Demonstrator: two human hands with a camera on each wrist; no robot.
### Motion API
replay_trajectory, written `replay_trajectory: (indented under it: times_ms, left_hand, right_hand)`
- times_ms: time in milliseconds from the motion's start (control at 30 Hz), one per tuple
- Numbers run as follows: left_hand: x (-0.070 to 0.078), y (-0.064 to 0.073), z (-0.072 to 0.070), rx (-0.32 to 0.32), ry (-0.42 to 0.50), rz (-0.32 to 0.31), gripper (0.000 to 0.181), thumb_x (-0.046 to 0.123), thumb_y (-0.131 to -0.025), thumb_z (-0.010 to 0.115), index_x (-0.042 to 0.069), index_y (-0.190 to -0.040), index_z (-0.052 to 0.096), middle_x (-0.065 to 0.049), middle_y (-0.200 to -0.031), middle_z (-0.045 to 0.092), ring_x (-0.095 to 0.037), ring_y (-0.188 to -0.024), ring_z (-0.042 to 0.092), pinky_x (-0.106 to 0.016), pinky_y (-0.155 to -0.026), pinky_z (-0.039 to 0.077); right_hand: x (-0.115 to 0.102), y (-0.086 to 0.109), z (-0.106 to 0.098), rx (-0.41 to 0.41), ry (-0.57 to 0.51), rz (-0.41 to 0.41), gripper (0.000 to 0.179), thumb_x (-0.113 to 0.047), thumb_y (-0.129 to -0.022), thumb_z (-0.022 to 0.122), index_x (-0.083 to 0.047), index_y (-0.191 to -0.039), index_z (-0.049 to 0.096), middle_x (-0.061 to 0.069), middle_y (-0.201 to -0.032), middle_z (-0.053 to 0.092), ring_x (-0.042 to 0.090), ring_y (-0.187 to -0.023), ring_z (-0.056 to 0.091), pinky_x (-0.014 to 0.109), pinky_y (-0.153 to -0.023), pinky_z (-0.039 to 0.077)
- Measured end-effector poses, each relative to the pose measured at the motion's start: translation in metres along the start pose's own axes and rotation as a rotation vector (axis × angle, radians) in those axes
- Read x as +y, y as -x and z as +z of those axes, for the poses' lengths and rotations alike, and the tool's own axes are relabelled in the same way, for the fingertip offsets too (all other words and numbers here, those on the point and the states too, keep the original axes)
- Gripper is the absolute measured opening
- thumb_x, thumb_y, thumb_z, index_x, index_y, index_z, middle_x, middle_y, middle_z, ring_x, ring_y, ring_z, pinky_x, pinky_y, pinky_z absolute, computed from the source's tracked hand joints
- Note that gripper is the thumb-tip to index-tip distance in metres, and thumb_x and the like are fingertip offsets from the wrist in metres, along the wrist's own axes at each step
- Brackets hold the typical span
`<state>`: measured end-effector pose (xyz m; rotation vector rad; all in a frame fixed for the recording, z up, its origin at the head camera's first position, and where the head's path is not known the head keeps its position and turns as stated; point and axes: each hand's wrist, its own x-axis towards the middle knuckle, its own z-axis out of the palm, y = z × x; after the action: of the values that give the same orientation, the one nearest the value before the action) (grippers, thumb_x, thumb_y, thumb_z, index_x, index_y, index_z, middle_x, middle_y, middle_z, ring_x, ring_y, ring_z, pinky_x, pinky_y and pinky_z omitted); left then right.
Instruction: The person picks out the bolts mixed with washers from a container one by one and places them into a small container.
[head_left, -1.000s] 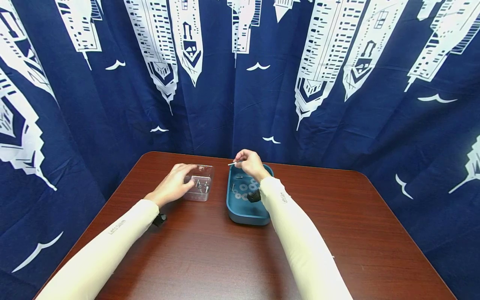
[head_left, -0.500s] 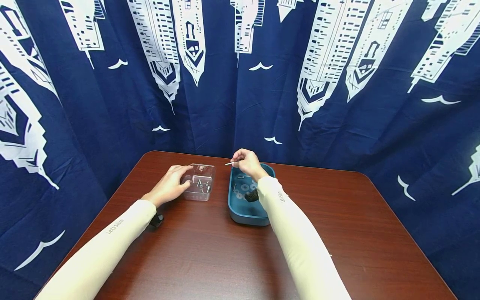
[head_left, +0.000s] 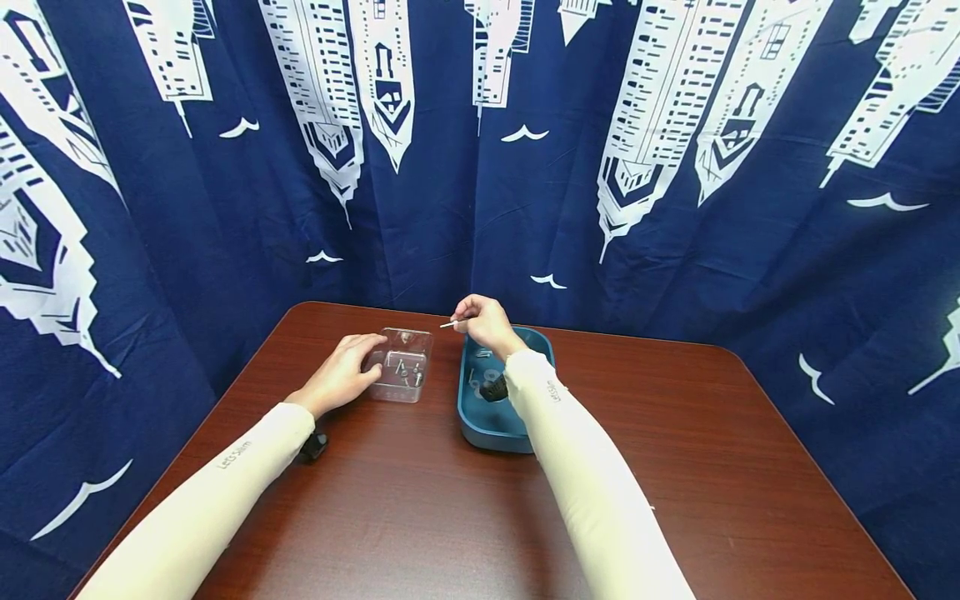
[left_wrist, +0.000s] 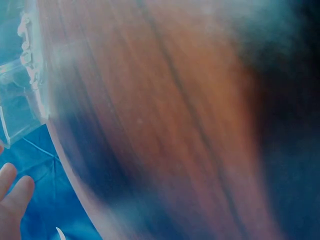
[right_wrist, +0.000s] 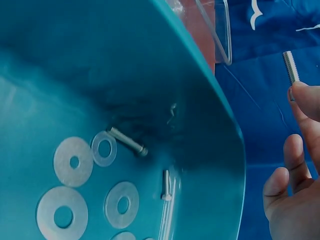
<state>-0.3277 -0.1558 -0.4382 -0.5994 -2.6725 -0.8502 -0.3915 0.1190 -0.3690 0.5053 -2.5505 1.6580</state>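
Note:
Over the blue bin (head_left: 495, 440), near its far left corner, my right hand (head_left: 483, 325) pinches a threaded metal bolt (right_wrist: 290, 67) between thumb and finger. The bolt's shank sticks out to the left in the head view; its other end is hidden by the fingertips. My left hand (head_left: 341, 375) rests at the left side of a clear plastic box (head_left: 395, 395), thumb and fingers spread around its edge. Several small bolts (head_left: 405, 375) lie inside that box. In the right wrist view, flat washers (right_wrist: 73, 161) and loose bolts (right_wrist: 129, 141) lie on the bin's floor.
Both containers stand toward the back of a reddish-brown wooden table (head_left: 420, 517), the clear box left of the bin with a narrow gap between. Behind the table hangs a dark blue curtain (head_left: 435, 233) with white building prints. Black wrist cameras (head_left: 313, 447) sit below the sleeves.
My right hand has moved slightly left with the bolt, toward the clear box. My left hand has stayed beside the box. The head view has shifted a little.

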Motion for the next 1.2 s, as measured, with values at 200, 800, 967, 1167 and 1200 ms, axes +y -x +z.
replay_trajectory:
  times_ms: [200,800,967,1167,1200]
  left_hand:
    - [0.001,0.001,0.0,0.015,-0.012,0.006,0.055,0.014,-0.088,0.068,0.002,-0.14,0.055,-0.018,-0.145,0.054,-0.037,-0.137,0.043,-0.052,-0.116,0.032]
    - [0.005,0.0,-0.001,0.005,-0.033,-0.006,0.055,0.013,-0.088,0.067,0.002,-0.14,0.055,-0.019,-0.145,0.054,-0.038,-0.138,0.043,-0.051,-0.117,0.032]
    - [0.005,-0.001,0.0,0.008,-0.034,-0.002,0.054,0.012,-0.088,0.068,0.002,-0.14,0.055,-0.019,-0.145,0.055,-0.039,-0.137,0.044,-0.052,-0.117,0.032]
    - [0.004,-0.001,-0.002,0.002,-0.037,-0.013,0.054,0.012,-0.089,0.068,0.002,-0.14,0.055,-0.019,-0.145,0.055,-0.039,-0.137,0.044,-0.052,-0.117,0.032]
    - [0.004,0.0,-0.002,0.002,-0.038,-0.015,0.054,0.012,-0.089,0.068,0.002,-0.14,0.055,-0.018,-0.145,0.055,-0.039,-0.137,0.044,-0.052,-0.117,0.032]
  right_hand:
    - [-0.005,-0.002,0.009,-0.023,0.007,-0.002,0.016,0.014,-0.08,0.068,0.006,-0.094,0.063,0.02,-0.093,0.073,0.006,-0.069,0.059,0.018,-0.063,0.045]
    - [-0.016,-0.009,0.035,-0.089,0.092,0.006,0.018,0.013,-0.077,0.069,0.004,-0.091,0.063,0.02,-0.096,0.075,0.018,-0.079,0.066,0.018,-0.064,0.041]
    - [-0.016,-0.012,0.042,-0.092,0.122,0.004,0.019,0.014,-0.077,0.068,0.003,-0.091,0.063,0.018,-0.094,0.075,0.029,-0.089,0.07,0.016,-0.066,0.042]
    - [-0.016,-0.015,0.048,-0.103,0.124,0.008,0.019,0.014,-0.076,0.067,0.003,-0.091,0.063,0.02,-0.097,0.075,0.036,-0.096,0.07,0.015,-0.065,0.041]
    - [-0.016,-0.015,0.049,-0.106,0.115,0.012,0.019,0.015,-0.077,0.067,0.004,-0.091,0.063,0.021,-0.098,0.075,0.037,-0.098,0.07,0.016,-0.064,0.041]
